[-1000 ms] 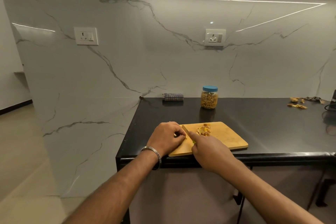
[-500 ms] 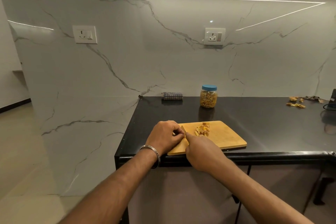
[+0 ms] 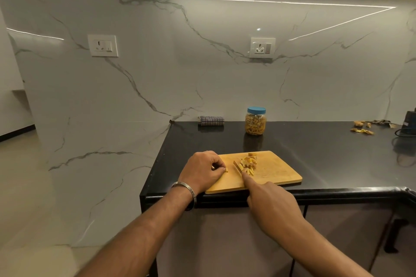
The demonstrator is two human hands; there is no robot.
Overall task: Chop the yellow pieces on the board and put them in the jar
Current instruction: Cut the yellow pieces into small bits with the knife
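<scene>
Two hands chopped yellow bits on the board.

The right hand (image 3: 267, 200) gripped one small knife (image 3: 238, 166) to cut; the left hand (image 3: 202, 170) pinched one yellow piece (image 3: 226, 171) steady. One pile of yellow pieces (image 3: 247, 162) lay on the flat wooden board (image 3: 276, 173). Farther back on the black table (image 3: 315, 141) stood one blue-lidded clear jar (image 3: 255, 121), lid on.

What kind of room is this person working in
Most likely a home kitchen. A wooden chopping board lies on a black countertop with a marble-look wall behind it, wall sockets sit above the counter, and a blue-lidded jar of yellow pieces stands at the back.
</scene>
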